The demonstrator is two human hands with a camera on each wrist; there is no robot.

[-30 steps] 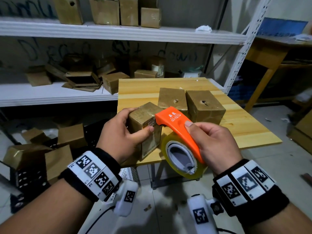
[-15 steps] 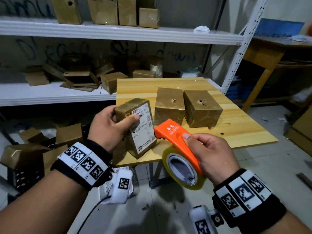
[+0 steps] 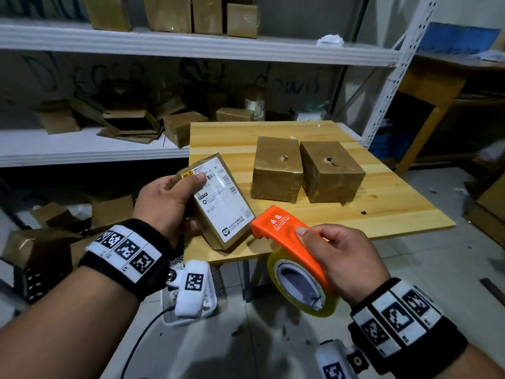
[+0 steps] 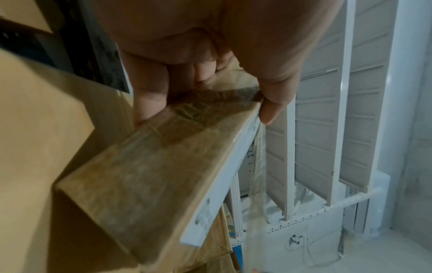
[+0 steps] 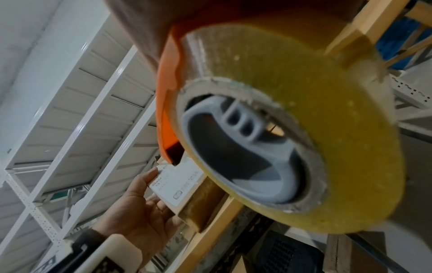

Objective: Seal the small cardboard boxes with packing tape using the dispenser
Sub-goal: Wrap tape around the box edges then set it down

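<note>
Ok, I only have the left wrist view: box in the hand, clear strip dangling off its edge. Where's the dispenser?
Observer: In the right hand, which grips the orange dispenser from above, with its nose close beside the box.
Operator: Which face of the box is up?
Observer: The one with the white shipping label. The left hand holds the box tilted, thumb on the label's upper corner.
Operator: Any others on the table?
Observer: Yes, a taped box and a second taped box sit side by side on the wooden table, each with a small hole on top.
</note>
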